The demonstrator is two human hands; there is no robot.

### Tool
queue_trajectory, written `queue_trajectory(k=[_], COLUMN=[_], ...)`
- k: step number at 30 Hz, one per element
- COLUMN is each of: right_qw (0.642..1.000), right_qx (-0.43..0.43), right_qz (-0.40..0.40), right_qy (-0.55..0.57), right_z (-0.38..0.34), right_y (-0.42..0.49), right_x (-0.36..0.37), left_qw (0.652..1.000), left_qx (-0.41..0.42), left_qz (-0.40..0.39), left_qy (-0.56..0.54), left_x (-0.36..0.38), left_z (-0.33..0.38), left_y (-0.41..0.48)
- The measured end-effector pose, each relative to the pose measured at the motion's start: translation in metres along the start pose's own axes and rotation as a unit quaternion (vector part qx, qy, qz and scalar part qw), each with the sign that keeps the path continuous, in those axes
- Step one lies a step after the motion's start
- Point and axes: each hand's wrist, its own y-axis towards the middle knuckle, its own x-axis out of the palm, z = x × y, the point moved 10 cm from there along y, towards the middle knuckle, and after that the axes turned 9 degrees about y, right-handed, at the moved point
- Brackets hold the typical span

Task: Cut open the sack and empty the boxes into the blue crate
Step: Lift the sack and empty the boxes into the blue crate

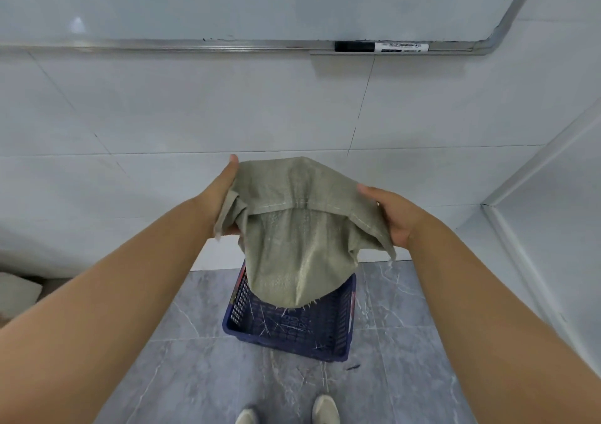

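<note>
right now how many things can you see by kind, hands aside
sack: 1
blue crate: 1
marker: 1
whiteboard: 1
shoes: 2
total: 6
No boxes show in the crate.

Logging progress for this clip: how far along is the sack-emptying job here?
Done: the sack looks already cut, with a frayed edge hanging down. In hand: the left hand and right hand hold it upside down by its stitched end over the blue crate. Left: no boxes show in the crate's visible part, only loose fibres; whether any remain inside the sack cannot be told.
</note>
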Motion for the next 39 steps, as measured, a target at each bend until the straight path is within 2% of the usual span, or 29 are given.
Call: queue_trajectory(k=[3, 6, 9, 11, 14, 18, 21, 25, 29, 31, 32, 33, 35, 37, 39], right_qw=[0.993, 0.982, 0.981, 0.981, 0.976, 0.963, 0.948, 0.939, 0.904, 0.886, 0.884, 0.892, 0.907, 0.883, 0.842], right_qx=[0.0, -0.041, -0.064, -0.073, -0.105, -0.157, -0.204, -0.183, -0.236, -0.265, -0.265, -0.258, -0.264, -0.315, -0.336], right_qz=[0.083, 0.157, 0.168, 0.165, 0.189, 0.218, 0.242, 0.271, 0.331, 0.336, 0.326, 0.308, 0.28, 0.308, 0.342], right_qy=[-0.088, -0.1, -0.065, -0.064, -0.032, -0.03, -0.034, -0.102, -0.129, -0.18, -0.204, -0.207, -0.169, -0.163, -0.246], right_z=[-0.012, -0.033, -0.043, -0.047, -0.057, -0.053, -0.055, -0.046, -0.072, -0.084, -0.088, -0.089, -0.098, -0.115, -0.121], right_y=[0.002, 0.004, 0.006, 0.006, 0.0, 0.0, -0.004, -0.003, -0.024, -0.026, -0.025, -0.024, -0.029, -0.049, -0.061], right_x=[-0.004, -0.013, -0.004, 0.002, 0.001, 0.005, 0.005, 0.002, -0.014, 0.001, 0.011, 0.017, 0.01, -0.012, -0.02], left_qw=[0.999, 0.993, 0.986, 0.98, 0.981, 0.985, 0.981, 0.982, 0.96, 0.97, 0.977, 0.977, 0.966, 0.951, 0.942], left_qx=[0.016, 0.099, 0.169, 0.194, 0.171, 0.158, 0.181, 0.167, 0.222, 0.21, 0.203, 0.215, 0.25, 0.282, 0.27], left_qz=[-0.002, -0.037, 0.003, 0.014, -0.013, -0.013, -0.015, -0.046, -0.156, -0.122, -0.063, -0.003, 0.064, 0.124, 0.195], left_qy=[-0.028, -0.042, 0.003, -0.031, -0.089, -0.067, -0.075, -0.072, -0.071, 0.016, 0.029, 0.017, -0.024, -0.036, 0.032], left_x=[-0.006, 0.001, 0.002, 0.0, 0.011, 0.031, 0.025, 0.027, 0.03, 0.046, 0.046, 0.04, 0.021, -0.011, -0.038], left_z=[0.017, 0.051, 0.067, 0.07, 0.062, 0.044, 0.044, 0.033, 0.062, 0.062, 0.061, 0.063, 0.072, 0.083, 0.085], left_y=[0.005, -0.001, -0.002, -0.002, 0.001, 0.003, 0.003, 0.008, -0.009, -0.011, -0.011, -0.011, -0.014, -0.017, -0.014])
